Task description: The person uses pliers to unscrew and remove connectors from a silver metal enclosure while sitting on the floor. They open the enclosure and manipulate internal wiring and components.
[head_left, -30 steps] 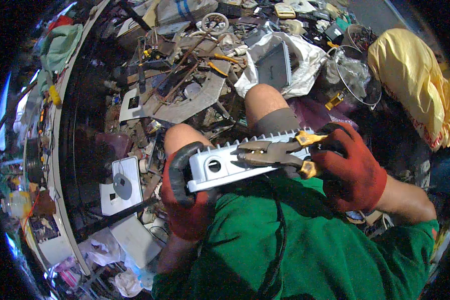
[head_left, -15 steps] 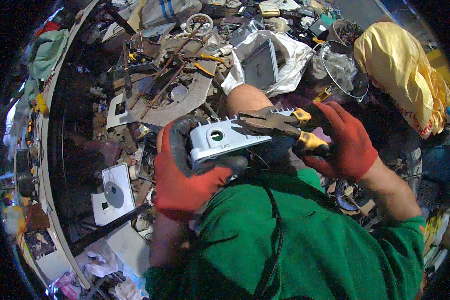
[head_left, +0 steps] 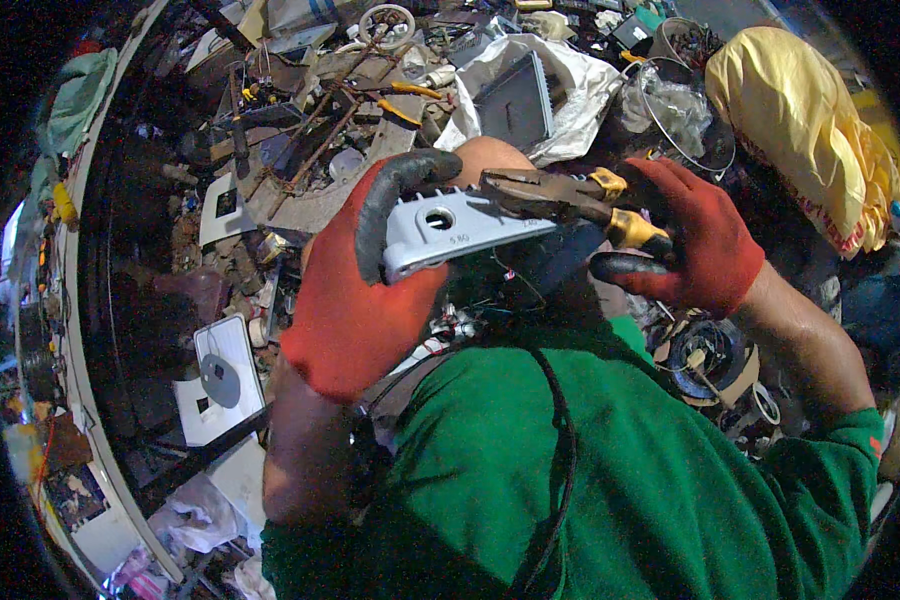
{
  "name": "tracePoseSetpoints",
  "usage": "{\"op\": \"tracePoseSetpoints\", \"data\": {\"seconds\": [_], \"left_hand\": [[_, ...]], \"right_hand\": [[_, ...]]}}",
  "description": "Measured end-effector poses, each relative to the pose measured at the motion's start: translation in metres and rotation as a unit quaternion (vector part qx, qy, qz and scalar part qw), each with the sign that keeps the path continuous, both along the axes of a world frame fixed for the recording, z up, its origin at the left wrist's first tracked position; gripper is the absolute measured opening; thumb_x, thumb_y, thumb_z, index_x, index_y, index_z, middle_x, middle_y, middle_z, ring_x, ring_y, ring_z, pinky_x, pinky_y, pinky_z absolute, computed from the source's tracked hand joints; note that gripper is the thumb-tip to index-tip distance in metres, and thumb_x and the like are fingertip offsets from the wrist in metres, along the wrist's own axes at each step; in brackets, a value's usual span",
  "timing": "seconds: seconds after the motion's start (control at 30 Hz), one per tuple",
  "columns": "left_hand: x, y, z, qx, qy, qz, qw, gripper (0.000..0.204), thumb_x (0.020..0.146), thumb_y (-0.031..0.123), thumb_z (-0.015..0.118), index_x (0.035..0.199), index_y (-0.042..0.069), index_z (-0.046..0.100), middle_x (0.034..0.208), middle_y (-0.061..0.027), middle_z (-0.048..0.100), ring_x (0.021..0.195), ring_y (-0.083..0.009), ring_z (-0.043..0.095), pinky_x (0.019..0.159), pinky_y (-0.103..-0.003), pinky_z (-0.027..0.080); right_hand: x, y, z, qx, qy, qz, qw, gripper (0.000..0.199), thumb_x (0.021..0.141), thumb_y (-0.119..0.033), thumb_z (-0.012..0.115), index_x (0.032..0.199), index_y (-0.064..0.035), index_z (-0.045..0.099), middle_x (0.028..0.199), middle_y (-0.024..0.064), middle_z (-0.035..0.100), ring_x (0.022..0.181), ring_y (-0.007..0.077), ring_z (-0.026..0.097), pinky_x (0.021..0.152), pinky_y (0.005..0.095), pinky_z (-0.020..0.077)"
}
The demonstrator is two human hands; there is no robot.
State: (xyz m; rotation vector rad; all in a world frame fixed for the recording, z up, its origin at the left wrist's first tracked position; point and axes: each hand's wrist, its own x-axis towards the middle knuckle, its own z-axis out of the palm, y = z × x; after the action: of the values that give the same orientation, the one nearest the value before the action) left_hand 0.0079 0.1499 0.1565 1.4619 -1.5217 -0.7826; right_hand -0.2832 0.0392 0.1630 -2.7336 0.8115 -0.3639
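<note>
My left hand (head_left: 355, 290), in a red glove with black fingertips, grips a silver finned metal heat-sink piece (head_left: 450, 228) with a round hole in its face. My right hand (head_left: 695, 240), also in a red glove, is closed on pliers (head_left: 560, 197) with yellow and black handles. The dark pliers jaws sit at the top edge of the metal piece, near its right end. Both hands are raised above my knee (head_left: 490, 155), over my green shirt.
Scrap covers the ground: metal rods, yellow-handled tools (head_left: 410, 92), a white bag holding a dark finned panel (head_left: 515, 100), a yellow cloth bundle (head_left: 800, 130), a coil of wire (head_left: 705, 355) and white casing plates (head_left: 225, 375) at lower left.
Both hands have risen and come closer to the camera with the metal piece and pliers. The pliers jaws stay at the piece's top edge.
</note>
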Motion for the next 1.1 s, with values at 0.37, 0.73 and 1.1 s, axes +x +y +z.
{"op": "tracePoseSetpoints", "data": {"seconds": [0.37, 0.73, 1.1], "left_hand": [[0.027, 0.002, -0.006, -0.032, -0.003, 0.098, 0.995, 0.038, 0.082, 0.002, 0.061, 0.120, 0.004, 0.063, 0.109, -0.0080, 0.070, 0.100, -0.0152, 0.064, 0.091, -0.029, 0.049], [0.045, 0.020, 0.004, -0.022, 0.118, 0.180, 0.976, 0.040, 0.081, 0.001, 0.063, 0.121, 0.004, 0.063, 0.106, -0.0053, 0.067, 0.091, -0.0135, 0.063, 0.083, -0.027, 0.050], [0.029, 0.044, 0.012, -0.035, 0.113, 0.143, 0.983, 0.055, 0.070, -0.003, 0.055, 0.125, 0.002, 0.060, 0.108, -0.0106, 0.068, 0.099, -0.0176, 0.064, 0.089, -0.029, 0.049]], "right_hand": [[0.043, -0.032, 0.027, 0.192, 0.033, 0.058, 0.979, 0.084, 0.087, -0.052, 0.068, 0.141, 0.0068, 0.039, 0.132, 0.0236, 0.052, 0.128, 0.0349, 0.049, 0.106, 0.0377, 0.0391], [0.121, -0.033, 0.095, -0.091, 0.168, 0.145, 0.971, 0.049, 0.074, -0.043, 0.082, 0.092, -0.0015, 0.064, 0.082, 0.0144, 0.067, 0.076, 0.0317, 0.068, 0.066, 0.0399, 0.0547], [0.106, -0.055, 0.100, -0.151, 0.170, 0.185, 0.956, 0.069, 0.067, -0.023, 0.084, 0.127, -0.0002, 0.057, 0.121, 0.0233, 0.061, 0.112, 0.0426, 0.059, 0.096, 0.0465, 0.0483]]}}
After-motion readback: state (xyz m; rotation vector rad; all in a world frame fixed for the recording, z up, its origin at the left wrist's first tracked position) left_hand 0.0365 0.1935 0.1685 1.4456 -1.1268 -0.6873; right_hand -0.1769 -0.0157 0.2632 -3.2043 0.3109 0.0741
